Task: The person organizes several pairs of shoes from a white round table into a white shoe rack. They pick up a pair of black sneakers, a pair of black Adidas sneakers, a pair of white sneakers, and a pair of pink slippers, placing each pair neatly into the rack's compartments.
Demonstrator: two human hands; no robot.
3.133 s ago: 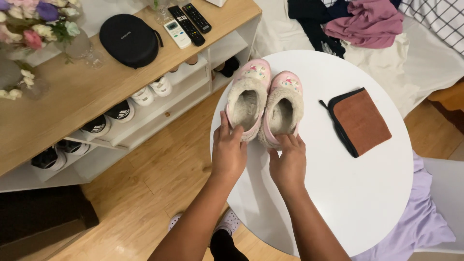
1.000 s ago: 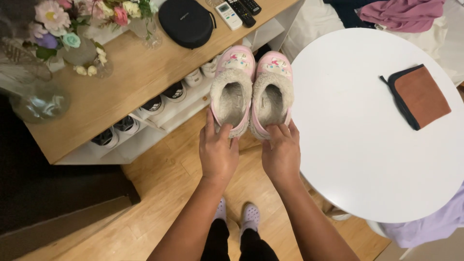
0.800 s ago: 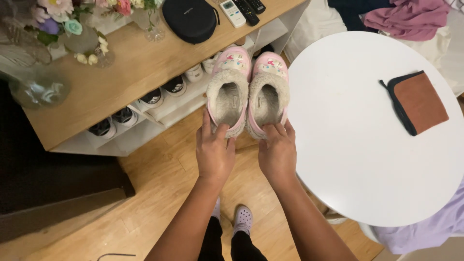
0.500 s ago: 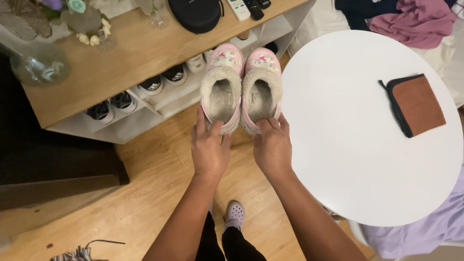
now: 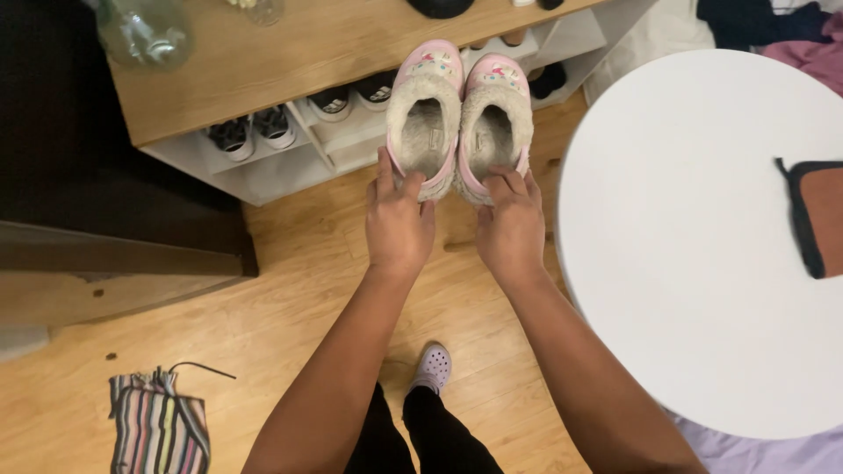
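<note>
A lilac clog (image 5: 432, 367) is being worn on the one foot that shows, on the wooden floor (image 5: 290, 290) directly below the pink slippers; left of that foot, near the bottom edge, a striped cloth bag (image 5: 158, 428) is lying on the boards.

Above the foot, the pink slippers are being held side by side in the air over the floor, heels toward the person, toes pointing at the shoe shelf (image 5: 290, 149). The left slipper (image 5: 425, 118) is being gripped at its heel rim by the left hand (image 5: 399, 224), fingers curled over the fleece edge. The right slipper (image 5: 495, 127) is being pinched the same way by the right hand (image 5: 511, 230), closed on the heel.

By their look, the slippers are being judged light and soft: the fleece lining is likely to give under the fingers, while the sole should stay firmer. The heel rim, where lining meets outer, is being taken as the surest hold; a grip on fleece alone could slip.

Right of the slippers, a round white worktop (image 5: 694, 246) is carrying a brown and black pouch (image 5: 812, 215). Beyond the slippers, dark sneakers (image 5: 255, 132) are sitting in the shelf compartments, and a glass jar (image 5: 145, 35) is standing on the wooden top, far left.
</note>
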